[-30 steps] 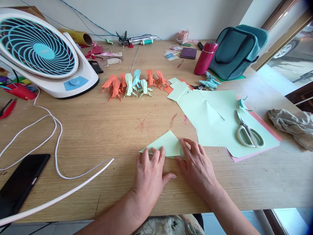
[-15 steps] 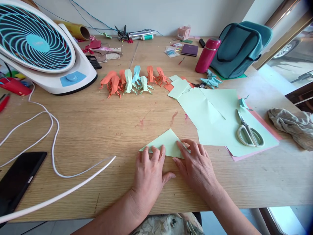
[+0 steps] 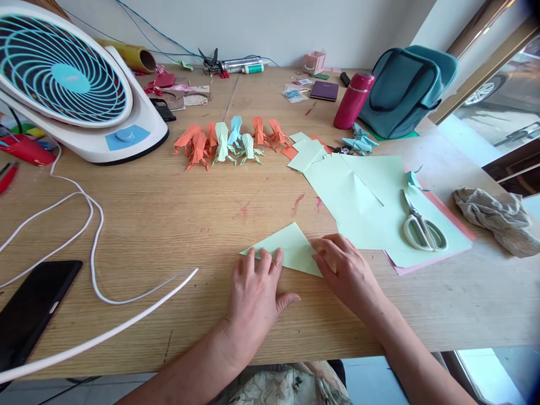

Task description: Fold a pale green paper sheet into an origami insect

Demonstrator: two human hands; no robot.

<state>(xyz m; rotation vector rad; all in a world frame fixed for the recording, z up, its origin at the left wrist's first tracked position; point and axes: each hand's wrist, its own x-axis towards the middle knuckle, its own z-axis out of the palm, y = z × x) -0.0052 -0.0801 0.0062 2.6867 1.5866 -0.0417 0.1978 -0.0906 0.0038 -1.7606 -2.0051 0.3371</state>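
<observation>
A pale green sheet of paper (image 3: 291, 243), folded into a triangle, lies on the wooden table in front of me. My left hand (image 3: 256, 292) rests on its left part, fingertips pressing the lower edge and thumb stretched out to the side. At the paper's right corner is my right hand (image 3: 343, 270), thumb and fingers drawn together on the edge. The fingers cover that corner. Just right of this hand, larger pale green sheets (image 3: 363, 214) are stacked over pink and orange ones, with scissors (image 3: 423, 226) lying on top.
Folded orange, green and blue paper figures (image 3: 223, 143) stand in a row beyond my hands. A white fan (image 3: 139, 126) occupies the left, above a phone (image 3: 37, 309) and white cable (image 3: 99, 230). Back right are a pink flask (image 3: 354, 101), a teal bag (image 3: 400, 95) and a crumpled cloth (image 3: 498, 219).
My right hand has slid right along the paper to its right corner, its thumb and fingers drawing together. The left hand stays nearly in place. The view has shifted slightly.
</observation>
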